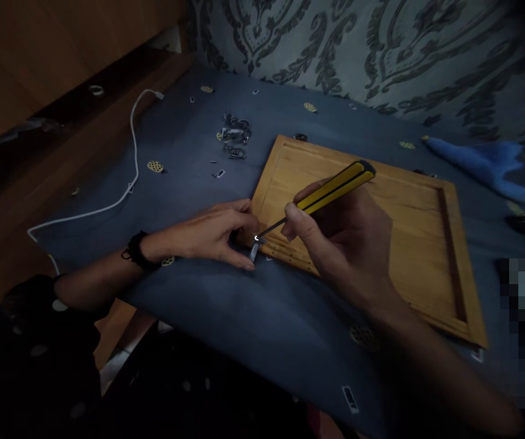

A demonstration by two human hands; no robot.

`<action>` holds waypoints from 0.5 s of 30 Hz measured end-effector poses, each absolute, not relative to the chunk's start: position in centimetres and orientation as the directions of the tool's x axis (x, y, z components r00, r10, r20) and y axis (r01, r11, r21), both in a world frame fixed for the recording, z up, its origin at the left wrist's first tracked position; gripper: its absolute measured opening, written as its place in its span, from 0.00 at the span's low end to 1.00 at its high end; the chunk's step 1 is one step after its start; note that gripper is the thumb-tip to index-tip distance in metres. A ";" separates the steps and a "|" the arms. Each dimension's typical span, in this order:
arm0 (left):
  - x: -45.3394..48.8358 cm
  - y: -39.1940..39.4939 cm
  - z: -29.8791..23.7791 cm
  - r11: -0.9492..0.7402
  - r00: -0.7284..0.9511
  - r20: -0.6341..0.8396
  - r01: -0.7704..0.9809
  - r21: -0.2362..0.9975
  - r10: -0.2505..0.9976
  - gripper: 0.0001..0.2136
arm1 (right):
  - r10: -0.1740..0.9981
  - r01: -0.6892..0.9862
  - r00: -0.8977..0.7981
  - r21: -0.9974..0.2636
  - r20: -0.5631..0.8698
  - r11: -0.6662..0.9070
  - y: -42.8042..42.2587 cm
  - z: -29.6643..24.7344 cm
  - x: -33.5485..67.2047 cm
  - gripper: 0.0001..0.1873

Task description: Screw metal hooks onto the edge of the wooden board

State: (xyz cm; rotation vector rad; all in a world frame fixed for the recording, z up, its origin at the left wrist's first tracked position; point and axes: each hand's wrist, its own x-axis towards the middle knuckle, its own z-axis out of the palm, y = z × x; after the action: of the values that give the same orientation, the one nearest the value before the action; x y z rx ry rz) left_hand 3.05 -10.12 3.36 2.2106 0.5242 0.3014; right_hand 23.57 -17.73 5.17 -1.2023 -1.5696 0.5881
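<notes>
the wooden panel lies flat on the blue patterned cloth and serves as the reference for all positions. the right hand, above the panel, is closed around the yellow-and-black handle of the screwdriver; the shaft slopes down toward the panel's near left corner. the tip meets a small metal part at that corner. the left hand, just left of the same corner, is partly open, thumb and fingers curved to either side of the metal part; in this dim light, it cannot be determined whether the fingers grip it. dark metal fittings lie beyond the panel's left edge. a white cable runs farther left. a bright blue rag lies past the panel's far right corner.
</notes>
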 end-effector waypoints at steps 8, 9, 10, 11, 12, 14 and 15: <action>3.2 -10.0 3.5 -0.572 0.885 0.012 0.290 0.767 0.465 0.16 | 0.872 0.489 -0.036 -0.752 0.489 0.442 -17.8 5.6 23.5 0.11; 3.2 -10.1 3.5 -0.573 0.884 0.003 0.300 0.762 0.467 0.16 | 0.872 0.492 -0.039 -0.750 0.488 0.442 -17.9 5.7 23.5 0.11; 3.2 -10.1 3.6 -0.575 0.884 -0.002 0.306 0.758 0.468 0.17 | 0.874 0.493 -0.037 -0.751 0.485 0.438 -18.0 5.9 23.4 0.11; 3.1 -10.1 3.6 -0.577 0.883 -0.002 0.309 0.756 0.470 0.17 | 0.880 0.494 -0.035 -0.757 0.474 0.427 -18.1 6.1 23.4 0.10; 3.1 -10.1 3.6 -0.578 0.881 -0.002 0.312 0.754 0.473 0.18 | 0.888 0.492 -0.034 -0.766 0.459 0.414 -18.1 6.3 23.3 0.09; 3.1 -10.2 3.5 -0.580 0.877 -0.002 0.319 0.749 0.480 0.18 | 0.906 0.481 -0.042 -0.786 0.421 0.388 -18.2 6.6 23.2 0.09; 3.1 -10.2 3.5 -0.581 0.877 -0.001 0.319 0.749 0.481 0.18 | 0.917 0.468 -0.050 -0.802 0.396 0.371 -18.2 6.8 23.2 0.09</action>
State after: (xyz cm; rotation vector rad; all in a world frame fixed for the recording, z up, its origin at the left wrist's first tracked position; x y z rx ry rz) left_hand 3.07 -10.15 3.50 2.2365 0.5735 0.2566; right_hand 23.18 -18.20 6.75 -1.2430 -1.6770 0.5892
